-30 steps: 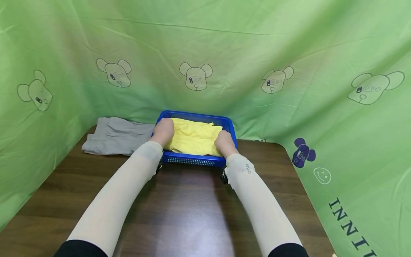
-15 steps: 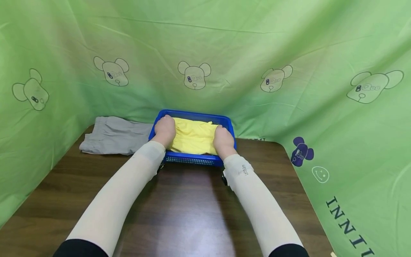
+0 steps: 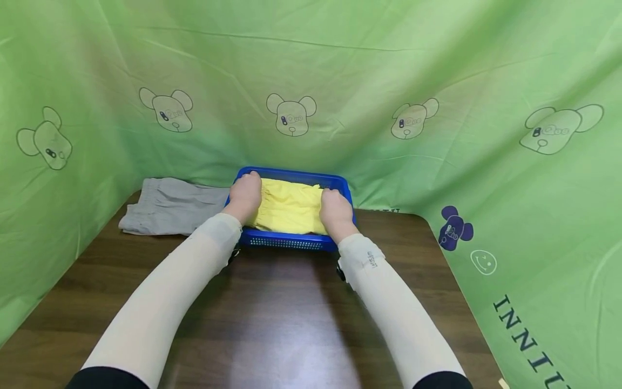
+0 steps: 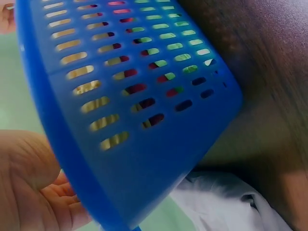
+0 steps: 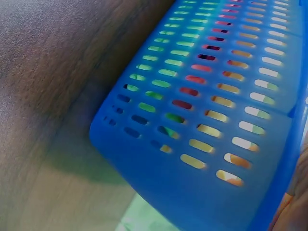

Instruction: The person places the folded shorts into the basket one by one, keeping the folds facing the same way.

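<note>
Folded yellow shorts (image 3: 290,205) with a gathered waistband on the left lie in a blue slotted plastic basket (image 3: 284,240) at the back of the table. My left hand (image 3: 246,194) grips their waistband end with curled fingers, close to the basket's left rim. At the opposite end my right hand (image 3: 336,212) grips the hem, knuckles up; both sets of fingertips are hidden in the head view. The left wrist view catches the left hand (image 4: 29,185) curled beside the basket rim (image 4: 67,173). Red and green cloth shows through the slots below the yellow.
Folded grey shorts (image 3: 177,208) lie left of the basket, close against it. A green printed curtain (image 3: 301,65) hangs right behind the basket and along both sides. The brown wooden table (image 3: 286,308) stretches toward me.
Both hands have risen slightly at the ends of the yellow shorts, the right one shifting inward over the hem. The basket and the grey shorts stay in place.
</note>
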### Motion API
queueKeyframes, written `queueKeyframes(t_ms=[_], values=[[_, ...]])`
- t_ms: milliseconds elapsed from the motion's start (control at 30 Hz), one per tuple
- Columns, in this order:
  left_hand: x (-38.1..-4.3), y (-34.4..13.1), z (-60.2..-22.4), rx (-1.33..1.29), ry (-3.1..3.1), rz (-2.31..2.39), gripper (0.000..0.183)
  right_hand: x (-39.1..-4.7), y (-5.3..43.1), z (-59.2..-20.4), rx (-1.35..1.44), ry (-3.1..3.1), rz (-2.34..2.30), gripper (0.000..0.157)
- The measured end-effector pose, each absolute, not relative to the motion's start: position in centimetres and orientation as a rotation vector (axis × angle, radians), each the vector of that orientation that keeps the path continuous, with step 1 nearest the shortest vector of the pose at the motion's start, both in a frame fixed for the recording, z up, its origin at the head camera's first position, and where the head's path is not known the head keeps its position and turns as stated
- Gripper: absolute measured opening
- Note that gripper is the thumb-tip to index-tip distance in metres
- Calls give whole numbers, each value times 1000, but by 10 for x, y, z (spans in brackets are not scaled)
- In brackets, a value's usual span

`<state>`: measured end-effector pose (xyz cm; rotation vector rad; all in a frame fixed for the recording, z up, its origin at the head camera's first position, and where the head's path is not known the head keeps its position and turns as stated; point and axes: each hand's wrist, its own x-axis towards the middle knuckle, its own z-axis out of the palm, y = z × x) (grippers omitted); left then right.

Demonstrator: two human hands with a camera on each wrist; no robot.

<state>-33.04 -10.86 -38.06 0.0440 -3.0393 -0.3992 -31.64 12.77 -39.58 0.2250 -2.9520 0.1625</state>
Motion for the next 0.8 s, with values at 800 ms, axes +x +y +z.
queueKeyframes(t_ms=[800], values=[[-303, -142, -365, -187, -2977, -454, 33, -296, 138, -393, 402, -2882, 146, 9]])
